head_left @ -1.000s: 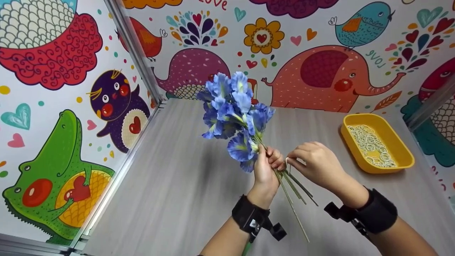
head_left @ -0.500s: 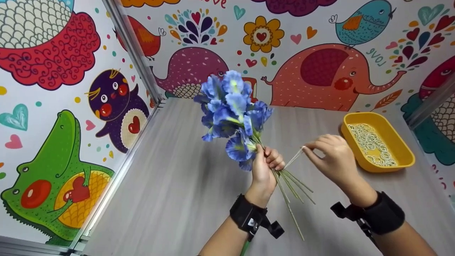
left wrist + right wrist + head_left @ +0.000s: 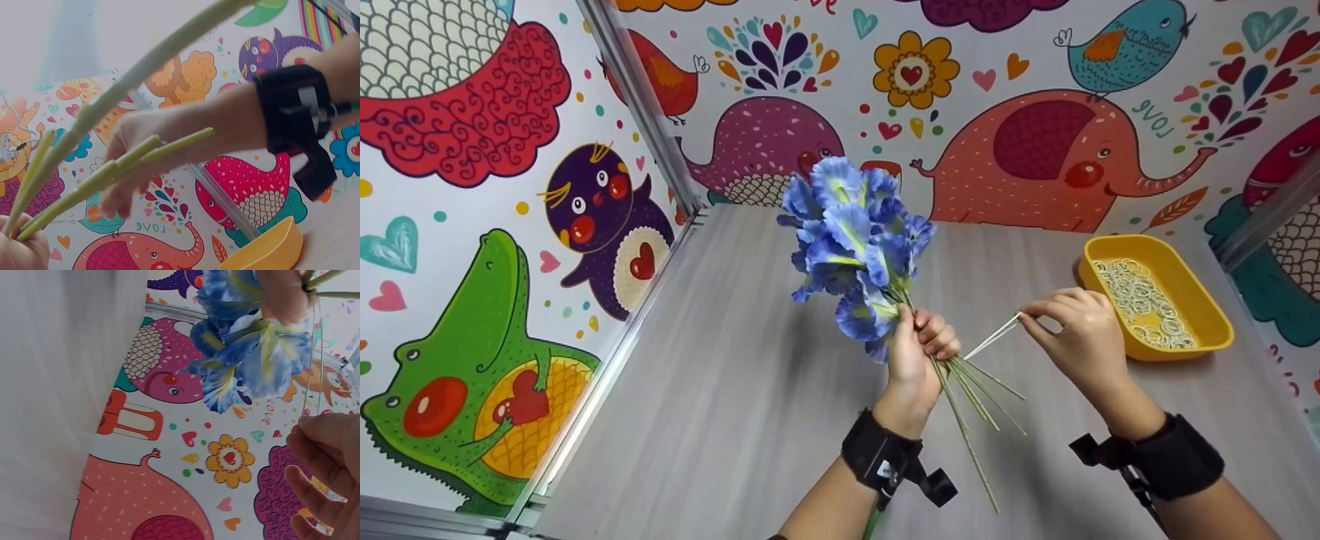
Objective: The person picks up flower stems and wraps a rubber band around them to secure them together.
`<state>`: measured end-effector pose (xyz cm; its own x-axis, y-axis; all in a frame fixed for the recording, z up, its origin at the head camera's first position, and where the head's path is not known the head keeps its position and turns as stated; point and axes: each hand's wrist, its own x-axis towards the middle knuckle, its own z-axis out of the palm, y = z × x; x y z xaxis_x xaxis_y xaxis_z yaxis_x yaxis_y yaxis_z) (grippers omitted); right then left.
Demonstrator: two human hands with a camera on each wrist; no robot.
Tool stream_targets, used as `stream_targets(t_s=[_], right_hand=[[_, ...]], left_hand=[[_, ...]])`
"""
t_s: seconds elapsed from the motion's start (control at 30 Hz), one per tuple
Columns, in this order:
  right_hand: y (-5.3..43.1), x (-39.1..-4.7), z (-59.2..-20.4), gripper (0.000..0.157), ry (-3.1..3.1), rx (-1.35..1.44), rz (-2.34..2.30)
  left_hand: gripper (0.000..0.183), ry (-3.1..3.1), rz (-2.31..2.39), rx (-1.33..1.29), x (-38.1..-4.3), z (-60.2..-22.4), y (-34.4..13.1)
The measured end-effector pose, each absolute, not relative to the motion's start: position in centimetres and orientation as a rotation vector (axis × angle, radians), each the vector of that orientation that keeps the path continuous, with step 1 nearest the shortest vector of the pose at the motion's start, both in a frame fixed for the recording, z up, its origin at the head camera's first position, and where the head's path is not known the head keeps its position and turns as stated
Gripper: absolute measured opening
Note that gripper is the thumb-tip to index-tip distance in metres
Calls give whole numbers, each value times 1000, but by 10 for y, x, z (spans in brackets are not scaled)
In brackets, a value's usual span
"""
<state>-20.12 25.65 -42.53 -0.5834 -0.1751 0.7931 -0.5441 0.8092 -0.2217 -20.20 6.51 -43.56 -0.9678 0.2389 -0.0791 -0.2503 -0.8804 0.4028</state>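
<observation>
Head view: left grip encircles flower stems, right grip pinches a stretched pale band.

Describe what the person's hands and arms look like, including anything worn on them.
The left hand and right hand are ungloved, the forearms bare near the wrists. The left cuff and right cuff are wide and black, each with a jutting black mount. A small white label marks the left cuff; a green cable shows below it.
</observation>
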Motion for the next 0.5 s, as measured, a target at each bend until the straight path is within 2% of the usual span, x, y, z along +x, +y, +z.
stream_targets(t_s=[0.13, 0.5], right_hand=[[258, -203, -432, 13, -2222, 540, 591], [226, -205, -476, 16, -2143, 550, 930]], left_hand=[[50, 540, 2829, 34, -202, -435, 66], [49, 203, 2922, -229, -207, -412, 77]])
